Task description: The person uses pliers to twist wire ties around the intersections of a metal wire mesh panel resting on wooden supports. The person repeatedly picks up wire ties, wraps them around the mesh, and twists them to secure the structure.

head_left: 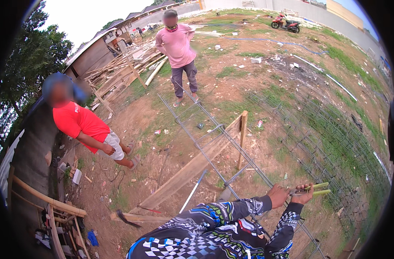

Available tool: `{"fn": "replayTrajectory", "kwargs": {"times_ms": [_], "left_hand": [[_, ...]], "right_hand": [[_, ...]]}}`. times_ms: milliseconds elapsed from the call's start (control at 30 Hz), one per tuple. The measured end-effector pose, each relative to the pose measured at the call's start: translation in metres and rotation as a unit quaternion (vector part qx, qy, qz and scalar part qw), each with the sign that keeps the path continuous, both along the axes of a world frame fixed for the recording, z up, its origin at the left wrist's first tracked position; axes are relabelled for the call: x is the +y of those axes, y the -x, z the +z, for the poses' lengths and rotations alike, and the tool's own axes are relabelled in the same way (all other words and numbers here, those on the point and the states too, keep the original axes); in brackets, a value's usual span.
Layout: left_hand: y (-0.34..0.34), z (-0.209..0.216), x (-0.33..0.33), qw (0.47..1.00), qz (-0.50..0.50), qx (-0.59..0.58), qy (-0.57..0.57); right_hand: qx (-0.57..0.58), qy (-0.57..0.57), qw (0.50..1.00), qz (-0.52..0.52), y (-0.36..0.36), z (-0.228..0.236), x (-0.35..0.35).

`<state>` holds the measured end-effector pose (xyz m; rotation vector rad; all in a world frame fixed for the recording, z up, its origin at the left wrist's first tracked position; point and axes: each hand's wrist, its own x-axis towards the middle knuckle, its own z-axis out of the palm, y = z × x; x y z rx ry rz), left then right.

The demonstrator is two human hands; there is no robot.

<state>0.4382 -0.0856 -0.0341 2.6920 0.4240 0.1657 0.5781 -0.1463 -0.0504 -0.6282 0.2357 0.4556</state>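
In my right hand (303, 196) is a pair of pincers (320, 186) with yellow-green handles, which point off to the right. The metal head of the pincers is turned toward my left hand (277, 196). My left hand's fingers are closed close to that head, over the steel bars; whatever they pinch is too small to tell. Below both hands runs a long rebar frame (200, 149) of parallel bars joined by cross ties. It slants from the far middle to the near right and lies across a wooden board (179, 183).
A short post (243, 138) holds up the board's end. More rebar frames (322, 142) lie on grass at right. One person in pink (181, 47) stands by the frame's far end, another in red (80, 123) at left. Lumber (128, 71) is piled behind.
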Motion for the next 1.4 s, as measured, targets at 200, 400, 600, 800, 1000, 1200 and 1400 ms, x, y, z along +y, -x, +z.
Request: {"fn": "replayTrajectory", "kwargs": {"times_ms": [200, 400, 600, 800, 1000, 1200, 1400], "left_hand": [[0.013, 0.005, 0.0, 0.999, 0.014, -0.049, -0.004], [-0.007, 0.038, 0.026, 0.951, 0.048, -0.262, 0.158], [-0.077, 0.134, 0.04, 0.94, 0.069, -0.202, 0.267], [-0.122, 0.148, 0.002, 0.927, 0.102, -0.223, 0.283], [-0.121, 0.162, 0.027, 0.861, -0.19, -0.032, 0.47], [-0.109, 0.172, 0.035, 0.805, -0.238, 0.051, 0.541], [-0.056, 0.139, -0.041, 0.951, -0.055, -0.212, 0.22]], "right_hand": [[-0.025, 0.037, 0.998, 0.038, 0.001, 0.014, 0.006], [-0.048, 0.109, 0.993, 0.017, 0.004, 0.027, 0.021], [-0.302, 0.234, 0.923, -0.042, 0.019, 0.0, 0.049], [-0.374, 0.341, 0.86, -0.067, 0.032, -0.01, 0.052], [-0.3, 0.134, 0.902, 0.28, 0.007, 0.05, -0.022], [-0.302, 0.182, 0.886, 0.302, 0.014, 0.046, -0.021], [-0.328, 0.274, 0.904, -0.023, 0.074, -0.001, -0.026]]}}
